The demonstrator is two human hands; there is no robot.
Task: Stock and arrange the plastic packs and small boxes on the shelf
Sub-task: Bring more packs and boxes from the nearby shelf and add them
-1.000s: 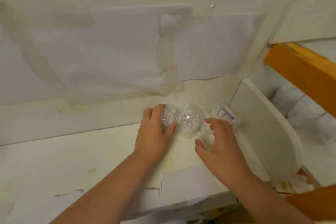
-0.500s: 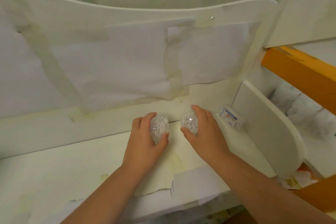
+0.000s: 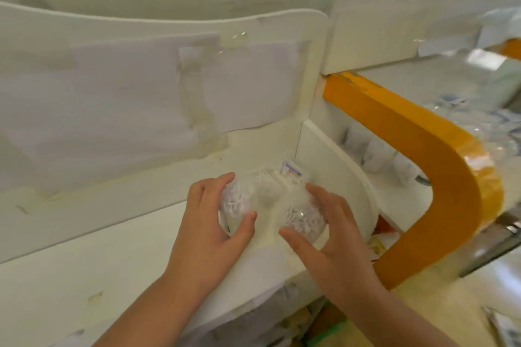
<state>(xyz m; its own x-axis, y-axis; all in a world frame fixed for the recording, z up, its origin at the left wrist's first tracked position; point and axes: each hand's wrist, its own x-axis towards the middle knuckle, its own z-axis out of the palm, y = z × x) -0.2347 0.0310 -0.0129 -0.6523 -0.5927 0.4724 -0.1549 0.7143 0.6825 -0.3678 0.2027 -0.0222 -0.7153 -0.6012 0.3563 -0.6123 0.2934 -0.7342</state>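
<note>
Your left hand [image 3: 210, 222] curls its fingers [image 3: 217, 182] round one clear plastic pack of small white pieces [image 3: 236, 200], and your right hand [image 3: 328, 239] grips a second clear plastic pack [image 3: 303, 218] just beside it — both sit on the white shelf [image 3: 112, 256], close to its white curved side divider [image 3: 335, 175]. A small white box with blue and red print [image 3: 291, 171] stands behind the packs, against that divider. Stocking looks barely begun — most of the shelf away from the divider is yet to be filled.
</note>
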